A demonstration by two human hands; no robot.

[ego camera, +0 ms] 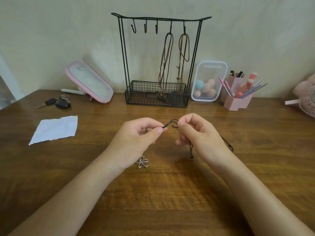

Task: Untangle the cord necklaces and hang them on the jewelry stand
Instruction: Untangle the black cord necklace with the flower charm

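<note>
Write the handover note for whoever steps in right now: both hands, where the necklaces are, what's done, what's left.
Hands: left hand and right hand both pinch the dark cord necklace above the table. A flower pendant lies by the left wrist.
Done: left brown cord necklace and right brown cord necklace hang on the jewelry stand, on its two rightmost hooks.
Left: finish untangling the dark cord, then hang it on one of the three free hooks.
</note>
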